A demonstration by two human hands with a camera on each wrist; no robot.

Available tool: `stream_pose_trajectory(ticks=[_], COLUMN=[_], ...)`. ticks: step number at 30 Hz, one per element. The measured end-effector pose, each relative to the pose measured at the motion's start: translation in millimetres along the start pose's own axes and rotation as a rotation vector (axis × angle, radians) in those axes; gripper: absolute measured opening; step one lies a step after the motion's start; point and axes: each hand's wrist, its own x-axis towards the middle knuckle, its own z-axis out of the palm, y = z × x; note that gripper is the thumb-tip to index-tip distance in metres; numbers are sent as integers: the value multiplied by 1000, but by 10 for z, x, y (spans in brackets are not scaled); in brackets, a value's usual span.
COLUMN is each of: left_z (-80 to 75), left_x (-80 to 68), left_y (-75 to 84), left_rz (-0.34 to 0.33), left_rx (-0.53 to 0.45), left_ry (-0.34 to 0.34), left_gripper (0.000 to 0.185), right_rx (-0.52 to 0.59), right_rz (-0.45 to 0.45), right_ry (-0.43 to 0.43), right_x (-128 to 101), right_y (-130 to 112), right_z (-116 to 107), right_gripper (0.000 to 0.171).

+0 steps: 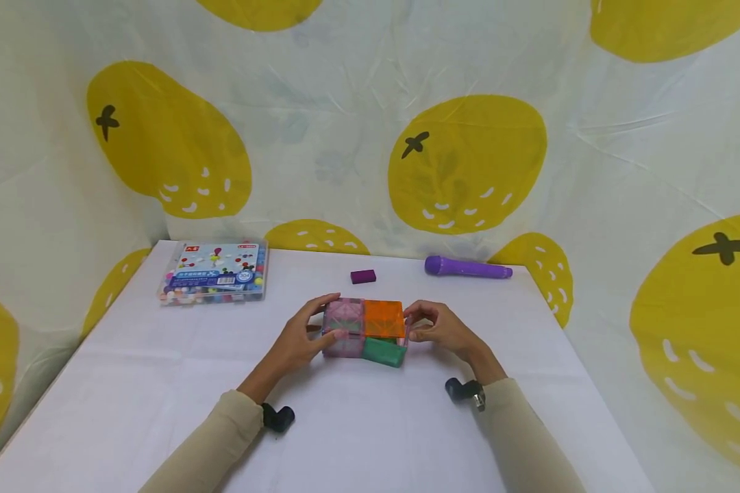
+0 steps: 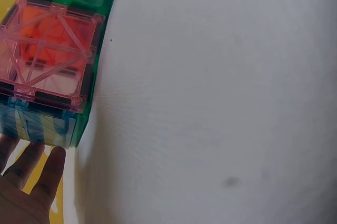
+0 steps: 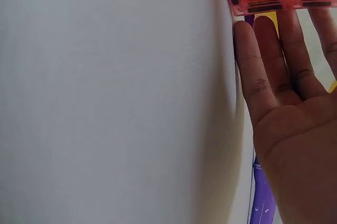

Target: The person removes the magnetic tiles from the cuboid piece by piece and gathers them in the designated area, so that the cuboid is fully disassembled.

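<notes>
A low box of see-through magnetic tiles [image 1: 345,347] stands mid-table, with pink, orange, green and blue squares. My left hand [image 1: 302,335] grips its left end, thumb over the pink front edge and fingers round the back. In the left wrist view, fingertips meet the blue tile [image 2: 37,124] at that end. At the opposite end, my right hand [image 1: 447,330] pinches a pink tile [image 3: 268,7] between thumb and fingers. A green tile [image 1: 384,352] slants outward at the front right, beside a gap under the orange tile [image 1: 384,318].
Behind the box lies a small dark purple block [image 1: 363,276]. A purple toy microphone [image 1: 469,268] lies at the back right. At the back left sits a clear case [image 1: 212,272] of colourful beads with a printed label. A fruit-patterned curtain [image 1: 345,137] borders the white table.
</notes>
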Motion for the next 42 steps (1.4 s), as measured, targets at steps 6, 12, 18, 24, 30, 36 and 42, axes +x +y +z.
stream_pose_trajectory(ticks=[6,12,18,24,30,36,42], left_z=[-4,-6,-6,-9,-10,-12,-3], left_x=[-5,-1,-7,-9,-12,-11,-4], left_y=[-13,-13,5,-7,-15,-3,-16], left_rz=[-6,-11,-9,-10,-15,-25,-28], left_rx=[-11,-4,-5,1,-4,-2,-5], left_ry=[0,-2,0,8,-1,-2,-1], left_gripper=[74,73,75,75,75,74,74], right_rx=[-4,49,85,126,244,213,98], right_rz=[-31,-52,-56,-51,-43,-4,109], right_ry=[-12,21,108,214,332,460,519], right_x=[-39,-133,-276,-344,-391,-401,-344], right_y=[49,111,148,143,134,150,91], right_z=[-52,-126,-208,-245,-284,-357,-415], right_gripper=[25,20,22,31,41,33,30])
